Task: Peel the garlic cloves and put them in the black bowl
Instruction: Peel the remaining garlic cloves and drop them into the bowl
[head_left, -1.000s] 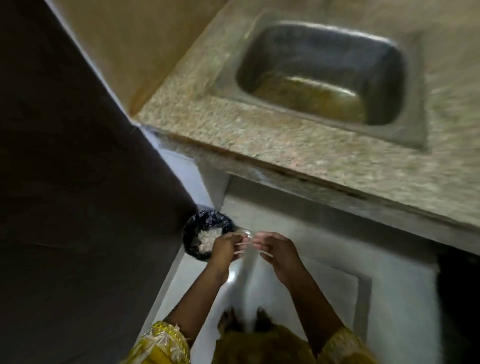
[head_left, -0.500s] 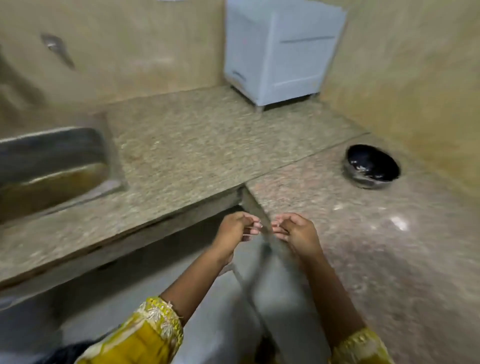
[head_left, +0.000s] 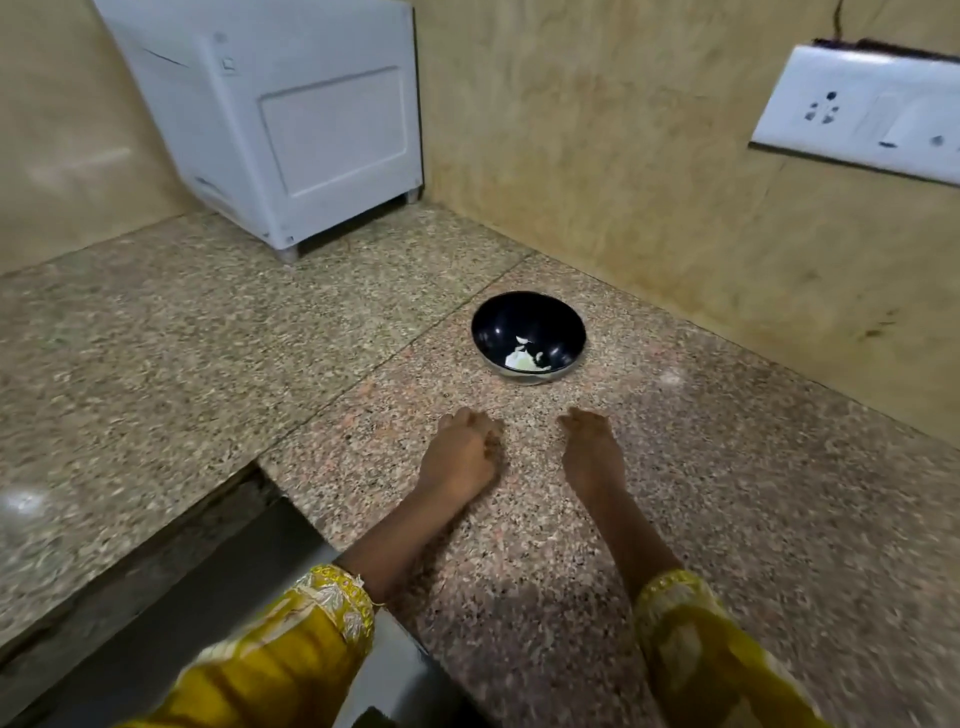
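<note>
The black bowl (head_left: 528, 332) stands on the granite counter near the wall corner, with a few white garlic pieces (head_left: 524, 359) in its bottom. Both my hands hover over the counter just in front of the bowl, backs up. My left hand (head_left: 462, 452) has its fingers curled under into a loose fist, so whatever it may hold is hidden. My right hand (head_left: 592, 447) points toward the bowl with fingers loosely bent, and nothing shows in it. No unpeeled cloves are in view.
A white appliance box (head_left: 291, 114) stands at the back of the counter (head_left: 208, 353) against the wall. A white switch and socket plate (head_left: 862, 111) is on the right wall. The counter's edge drops off at the lower left.
My view swung from the sink and a bin of peels on the floor to the counter corner. Both hands rose from over the bin to just in front of the black bowl and drew apart.
</note>
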